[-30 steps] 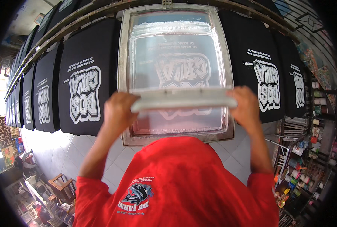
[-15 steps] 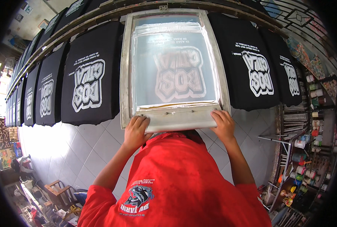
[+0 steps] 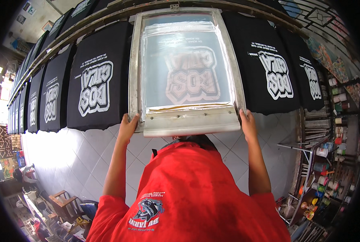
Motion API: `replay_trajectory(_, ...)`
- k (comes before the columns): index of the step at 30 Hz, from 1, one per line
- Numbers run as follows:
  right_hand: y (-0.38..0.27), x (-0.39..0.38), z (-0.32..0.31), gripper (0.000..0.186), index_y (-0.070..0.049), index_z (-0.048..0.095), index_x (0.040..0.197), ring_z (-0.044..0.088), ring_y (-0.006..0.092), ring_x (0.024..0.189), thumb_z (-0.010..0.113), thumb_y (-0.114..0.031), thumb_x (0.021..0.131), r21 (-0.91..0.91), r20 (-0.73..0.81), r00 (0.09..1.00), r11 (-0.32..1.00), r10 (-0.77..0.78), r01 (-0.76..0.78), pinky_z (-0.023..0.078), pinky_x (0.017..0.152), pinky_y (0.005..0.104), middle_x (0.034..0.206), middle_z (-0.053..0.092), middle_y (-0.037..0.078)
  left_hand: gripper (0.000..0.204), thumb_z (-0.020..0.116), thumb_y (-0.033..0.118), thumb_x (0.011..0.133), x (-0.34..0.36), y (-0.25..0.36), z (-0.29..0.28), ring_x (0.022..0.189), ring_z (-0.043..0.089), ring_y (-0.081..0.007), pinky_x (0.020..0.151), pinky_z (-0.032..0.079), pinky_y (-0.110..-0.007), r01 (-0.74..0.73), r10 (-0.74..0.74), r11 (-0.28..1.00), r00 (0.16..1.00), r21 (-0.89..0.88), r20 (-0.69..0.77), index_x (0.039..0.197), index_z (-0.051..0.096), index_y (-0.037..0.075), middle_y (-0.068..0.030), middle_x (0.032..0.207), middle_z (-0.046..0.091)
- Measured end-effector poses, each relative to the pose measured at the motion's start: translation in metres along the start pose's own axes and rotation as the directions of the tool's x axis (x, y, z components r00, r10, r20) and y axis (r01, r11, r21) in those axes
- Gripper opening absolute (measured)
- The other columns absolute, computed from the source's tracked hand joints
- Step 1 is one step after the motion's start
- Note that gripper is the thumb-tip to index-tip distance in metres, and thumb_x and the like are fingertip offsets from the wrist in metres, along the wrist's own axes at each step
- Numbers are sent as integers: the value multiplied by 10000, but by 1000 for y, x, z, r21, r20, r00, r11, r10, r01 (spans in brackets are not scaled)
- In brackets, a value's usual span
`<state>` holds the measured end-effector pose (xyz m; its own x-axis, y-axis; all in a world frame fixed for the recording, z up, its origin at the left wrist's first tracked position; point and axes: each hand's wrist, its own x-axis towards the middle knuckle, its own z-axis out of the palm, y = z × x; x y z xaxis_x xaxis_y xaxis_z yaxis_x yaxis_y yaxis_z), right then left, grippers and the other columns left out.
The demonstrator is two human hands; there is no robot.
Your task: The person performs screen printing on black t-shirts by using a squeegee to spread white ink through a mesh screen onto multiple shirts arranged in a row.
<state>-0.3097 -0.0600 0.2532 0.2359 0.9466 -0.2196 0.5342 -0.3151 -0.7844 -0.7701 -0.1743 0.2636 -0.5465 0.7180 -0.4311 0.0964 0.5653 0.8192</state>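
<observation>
A screen-printing frame point(image 3: 135, 72) with a translucent mesh point(image 3: 157, 86) lies in front of me, white tape along its inner edges. Lettering shows through the mesh. Across its near end runs a pale metal strip point(image 3: 192, 126). My left hand point(image 3: 127, 128) is closed on the left side of the frame at the near corner. On the opposite side, my right hand point(image 3: 248, 124) grips the frame's right bar, fingers partly hidden by it. Black T-shirts with white prints flank the frame, one at its left point(image 3: 97, 50) and one at its right point(image 3: 264, 38).
More printed black shirts point(image 3: 50, 80) line up to the left along a long rail point(image 3: 111, 14). A shelf with paint jars point(image 3: 322, 151) and tools stands at the right. At lower left there is a wooden chair point(image 3: 62, 203) on the tiled floor point(image 3: 91, 161).
Both hands have shifted from the near metal strip to the frame's left and right sides. The strip's near edge now sits slightly higher in view.
</observation>
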Motion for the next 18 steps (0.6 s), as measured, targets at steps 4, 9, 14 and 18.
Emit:
replay_trajectory(4, -1, 9, -9, 511, 37, 613, 1115, 579, 184, 963, 440, -433, 1014, 177, 191, 975, 973, 116, -150, 446, 855, 322, 1046, 642, 131, 505, 659, 308, 896, 16, -11, -3, 917, 626, -176, 804, 499, -317, 19, -23, 999, 993, 36, 115, 1202, 547, -78, -142, 1052, 656)
replay_trajectory(9, -13, 2, -6, 514, 43, 614, 1097, 575, 169, 929, 425, -429, 1021, 190, 125, 992, 980, 33, -56, 448, 820, 318, 1008, 641, 119, 446, 667, 277, 887, 7, -3, 4, 863, 635, -173, 791, 502, -312, -46, 42, 994, 998, 96, 51, 1153, 585, -71, -135, 989, 674)
replay_trajectory(14, -16, 3, -8, 549, 59, 603, 1119, 575, 202, 940, 410, -445, 1021, 175, 87, 996, 984, 29, -44, 435, 857, 333, 1019, 641, 138, 404, 674, 244, 881, -3, 10, 4, 854, 633, -167, 782, 499, -312, -71, 69, 992, 997, 100, 24, 1124, 592, -69, -128, 971, 677)
replay_trajectory(18, -18, 10, -19, 587, 75, 587, 1154, 567, 223, 959, 397, -464, 1020, 110, 107, 994, 994, 12, -23, 424, 885, 343, 1046, 641, 151, 389, 676, 237, 883, -6, 18, -2, 849, 629, -166, 778, 497, -310, -122, 122, 992, 992, 13, 23, 1114, 590, -64, -120, 970, 675)
